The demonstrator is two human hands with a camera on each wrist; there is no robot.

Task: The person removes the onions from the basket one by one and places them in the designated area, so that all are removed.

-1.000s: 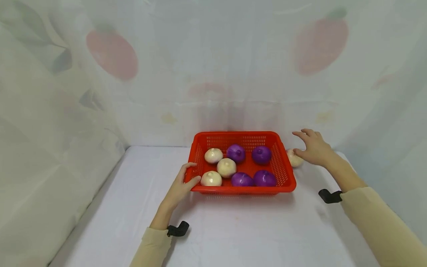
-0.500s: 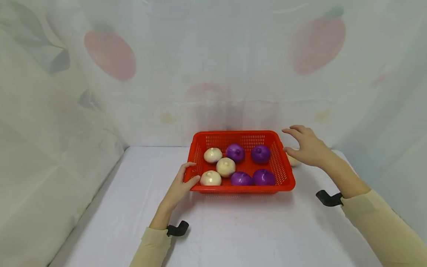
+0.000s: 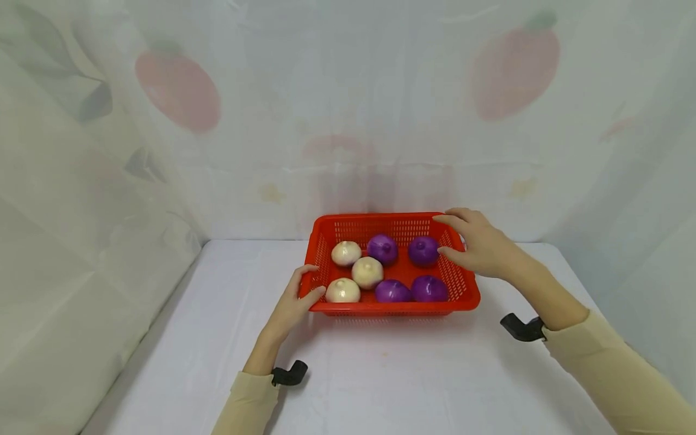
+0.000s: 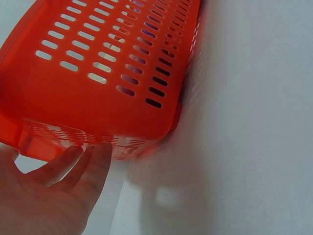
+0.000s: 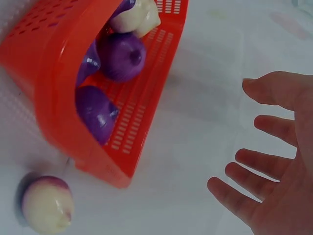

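A red plastic basket [image 3: 386, 309] holds several glossy purple onions [image 3: 429, 289] and 3 whitish ones like the white onion [image 3: 367, 273]. My left hand [image 3: 287, 309] grips the basket's left end, thumb and finger at the rim; the left wrist view has its fingertips against the perforated end wall [image 4: 44, 78]. My right hand [image 3: 481, 246] hovers over the basket's right end, fingers spread and holding nothing, near a purple onion [image 3: 423, 250]. Outside the basket, a white onion with a purple tinge [image 5: 48, 205] lies on the table in the right wrist view; the hand hides it in the head view.
The basket stands on a white-covered table [image 3: 380, 374], close to its back edge. Behind it hangs a pale printed curtain [image 3: 348, 109], and another sheet [image 3: 81, 272] borders the left side. Both wrists carry black camera mounts [image 3: 290, 373].
My right hand has moved left, from beside the loose white onion to over the basket's right end, staying empty. The left hand keeps its place on the basket.
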